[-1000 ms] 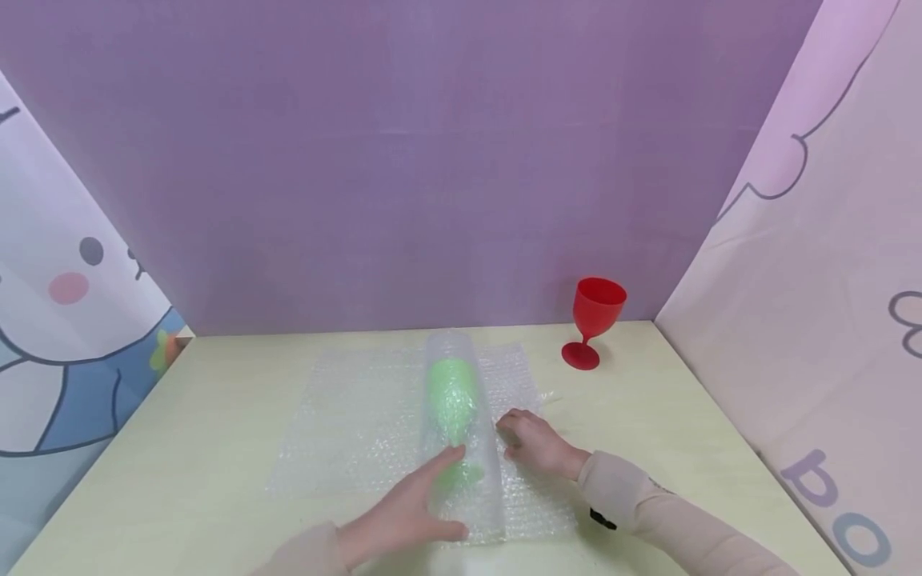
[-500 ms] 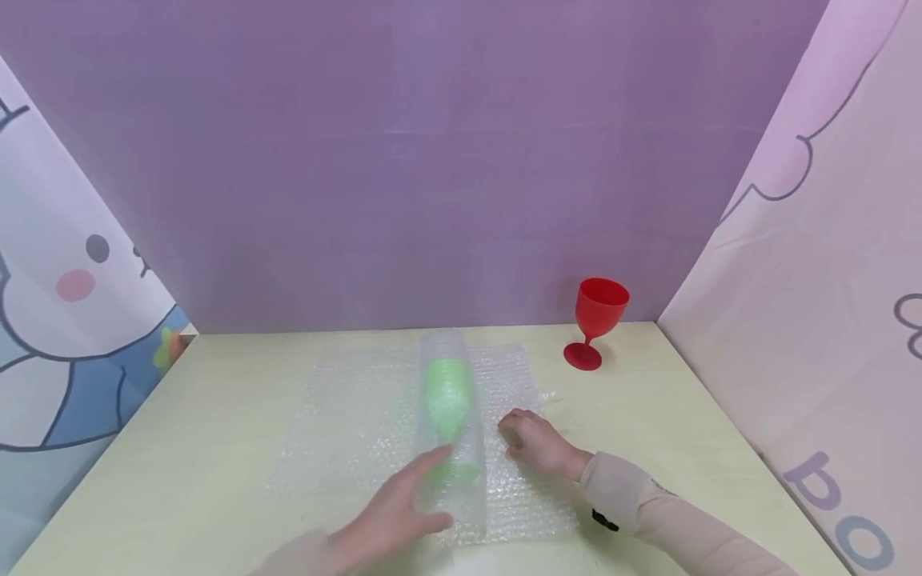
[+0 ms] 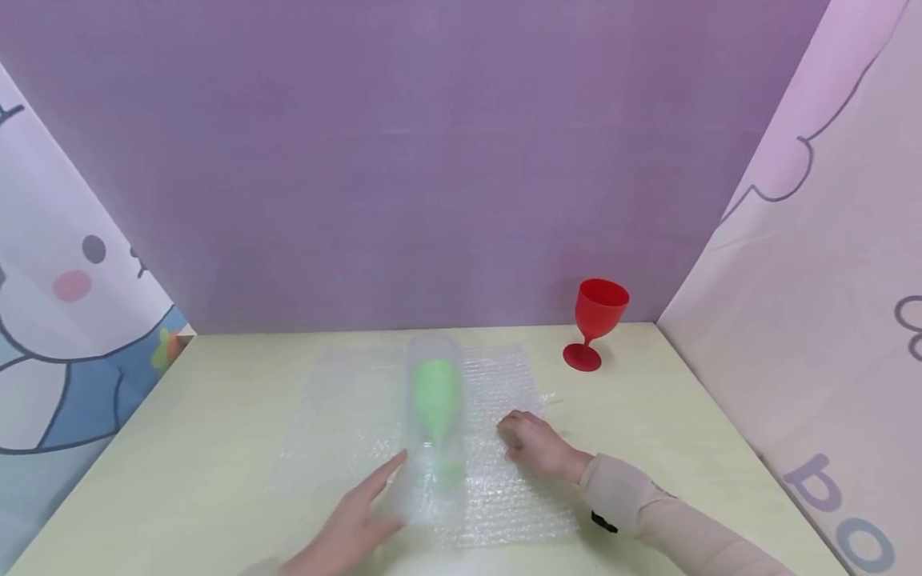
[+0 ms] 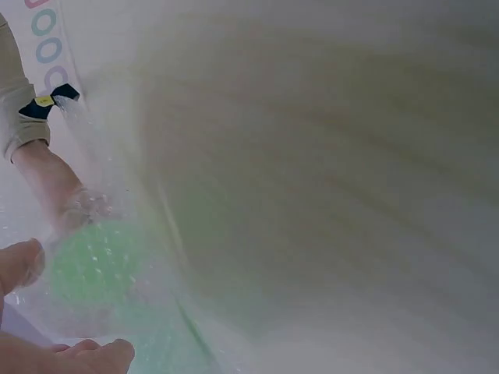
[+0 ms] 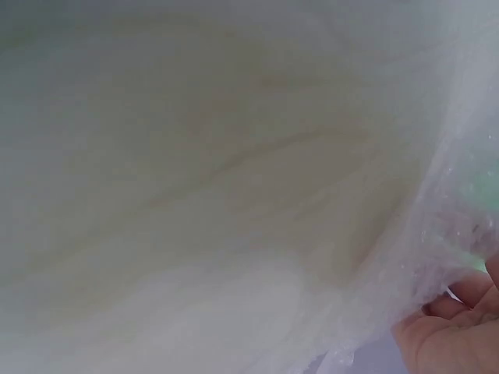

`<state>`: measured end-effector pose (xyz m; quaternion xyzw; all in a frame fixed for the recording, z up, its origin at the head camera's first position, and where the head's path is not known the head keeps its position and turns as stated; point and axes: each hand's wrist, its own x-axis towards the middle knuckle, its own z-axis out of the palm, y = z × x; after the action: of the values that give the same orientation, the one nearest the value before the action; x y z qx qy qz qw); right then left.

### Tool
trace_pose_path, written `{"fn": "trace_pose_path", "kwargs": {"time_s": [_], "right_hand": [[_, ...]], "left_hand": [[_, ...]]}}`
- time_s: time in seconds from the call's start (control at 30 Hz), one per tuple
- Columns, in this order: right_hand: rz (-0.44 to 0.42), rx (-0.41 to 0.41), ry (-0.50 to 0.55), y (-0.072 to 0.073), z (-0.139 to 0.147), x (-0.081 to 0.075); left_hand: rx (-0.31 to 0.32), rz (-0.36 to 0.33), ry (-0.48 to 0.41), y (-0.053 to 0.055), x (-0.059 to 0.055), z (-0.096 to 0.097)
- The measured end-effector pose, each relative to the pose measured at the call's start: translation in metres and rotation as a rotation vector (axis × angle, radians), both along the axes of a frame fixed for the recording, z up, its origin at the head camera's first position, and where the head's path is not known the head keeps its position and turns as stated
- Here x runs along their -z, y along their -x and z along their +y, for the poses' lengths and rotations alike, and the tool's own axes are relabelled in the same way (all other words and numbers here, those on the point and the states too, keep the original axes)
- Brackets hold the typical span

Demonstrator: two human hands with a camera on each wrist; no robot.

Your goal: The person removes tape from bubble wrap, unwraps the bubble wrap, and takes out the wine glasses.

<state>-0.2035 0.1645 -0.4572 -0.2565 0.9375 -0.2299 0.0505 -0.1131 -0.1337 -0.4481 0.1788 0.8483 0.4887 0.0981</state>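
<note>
A green goblet (image 3: 436, 392) lies on its side inside a roll of bubble wrap (image 3: 434, 348), its bowl away from me and its foot nearer. Beside the near left end of the roll is my left hand (image 3: 349, 516), thumb and fingers spread apart, with the goblet's blurred green showing past them in the left wrist view. My right hand (image 3: 536, 444) is low on the flat part of the sheet to the right of the roll. Its fingers are bent down onto the wrap, with thumb and fingertips drawn toward each other; crinkled wrap lies at these fingers (image 5: 448, 319) in the right wrist view.
A red goblet (image 3: 601, 308) stands upright at the back right of the pale table (image 3: 648, 400). The flat wrap reaches out on both sides of the roll. A purple panel (image 3: 461, 176) rises along the back edge, with printed panels at left and right.
The roll with the green goblet has moved left, and more flat wrap shows to its right. My left hand has drawn left and toward me. The right hand has stayed in place.
</note>
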Motion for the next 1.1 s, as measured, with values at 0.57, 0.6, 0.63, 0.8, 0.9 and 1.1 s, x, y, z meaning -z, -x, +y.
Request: {"fn": "trace_pose_path", "kwargs": {"time_s": [0.57,0.6,0.63,0.8,0.9,1.1], "right_hand": [[-0.028,-0.005,-0.011,0.001,0.001,0.002],[-0.032,-0.002,-0.015,0.001,0.001,0.003],[-0.034,-0.001,-0.016,0.001,0.001,0.003],[-0.04,0.007,-0.023,0.001,0.002,0.004],[-0.041,0.011,-0.022,0.001,0.002,0.003],[-0.043,0.011,-0.01,0.002,0.001,0.001]], "left_hand": [[-0.18,-0.139,0.0,-0.006,0.004,-0.03],[-0.198,-0.154,0.004,-0.005,0.004,-0.031],[-0.217,-0.166,0.018,-0.004,0.004,-0.032],[-0.27,-0.228,0.07,0.0,0.002,-0.041],[-0.276,-0.253,0.089,0.003,0.001,-0.047],[-0.308,-0.286,0.145,0.008,-0.004,-0.056]]}}
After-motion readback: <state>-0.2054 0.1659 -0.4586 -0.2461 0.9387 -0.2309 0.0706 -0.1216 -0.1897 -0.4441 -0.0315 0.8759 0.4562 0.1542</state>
